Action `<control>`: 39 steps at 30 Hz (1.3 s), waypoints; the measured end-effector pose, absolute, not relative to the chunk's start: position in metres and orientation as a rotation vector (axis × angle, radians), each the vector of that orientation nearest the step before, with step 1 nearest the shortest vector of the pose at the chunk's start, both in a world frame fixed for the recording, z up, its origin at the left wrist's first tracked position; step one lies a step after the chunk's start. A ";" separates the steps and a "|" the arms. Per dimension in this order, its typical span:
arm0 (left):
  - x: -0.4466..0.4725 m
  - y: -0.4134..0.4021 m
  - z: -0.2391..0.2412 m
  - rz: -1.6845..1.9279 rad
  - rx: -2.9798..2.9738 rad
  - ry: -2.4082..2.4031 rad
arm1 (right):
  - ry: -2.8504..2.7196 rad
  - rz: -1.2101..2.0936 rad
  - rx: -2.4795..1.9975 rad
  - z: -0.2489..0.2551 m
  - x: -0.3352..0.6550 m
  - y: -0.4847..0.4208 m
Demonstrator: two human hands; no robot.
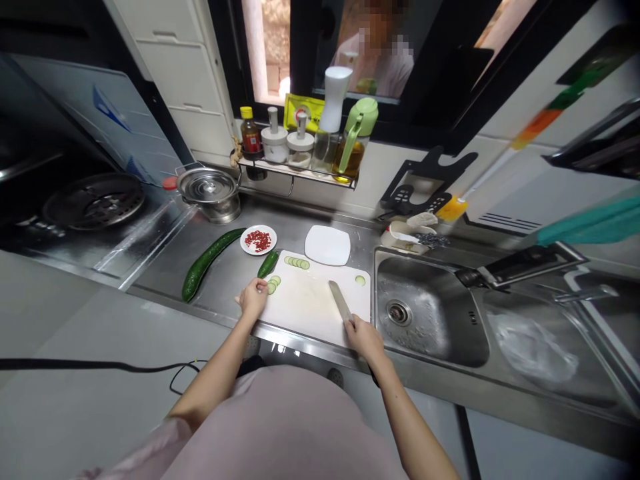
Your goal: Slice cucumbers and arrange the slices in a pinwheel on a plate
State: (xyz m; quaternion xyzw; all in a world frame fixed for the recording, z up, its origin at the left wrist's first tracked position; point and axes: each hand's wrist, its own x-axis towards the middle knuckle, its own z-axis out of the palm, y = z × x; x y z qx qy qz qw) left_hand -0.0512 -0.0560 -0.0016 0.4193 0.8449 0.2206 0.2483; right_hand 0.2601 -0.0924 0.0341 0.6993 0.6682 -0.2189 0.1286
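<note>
My right hand [365, 339] is wrapped round the handle of a kitchen knife [340, 301], its blade pointing away over the right part of a white cutting board [310, 303]. At the board's left edge, my left hand [253, 299] has its fingers curled together beside a few overlapping cucumber slices [273, 285]; what is pinched in them is hidden. A row of cucumber slices [297, 263] lies at the board's back, and a single end slice [360, 280] at its right corner. A cut piece of cucumber [269, 265] rests just beyond the left hand.
A long whole cucumber [207, 265] and a white plate of chopped red pieces [258, 240] lie left. Behind the board is a white square plate [327, 245]. The sink [435, 313] is right, a lidded steel pot [213, 193] back left, a bottle rack [300, 172] above.
</note>
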 end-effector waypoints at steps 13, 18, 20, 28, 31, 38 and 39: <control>-0.044 -0.056 -0.003 0.419 1.358 2.400 | 1.926 -0.650 2.039 0.038 0.258 -0.093; -0.044 -0.059 -0.003 0.399 1.440 2.383 | 1.919 -0.656 2.035 0.039 0.258 -0.093; -0.044 -0.059 -0.004 0.404 1.447 2.394 | 1.919 -0.655 2.043 0.038 0.258 -0.093; -0.042 -0.061 -0.006 0.547 1.418 2.423 | 1.928 -0.650 2.055 0.034 0.260 -0.094; -0.038 -0.062 -0.004 0.627 1.436 2.412 | 1.920 -0.642 2.053 0.036 0.259 -0.094; -0.013 -0.045 0.002 0.726 1.508 2.323 | 1.919 -0.672 2.066 0.036 0.258 -0.094; -0.007 -0.040 0.003 0.721 1.522 2.305 | 1.918 -0.676 2.066 0.035 0.259 -0.094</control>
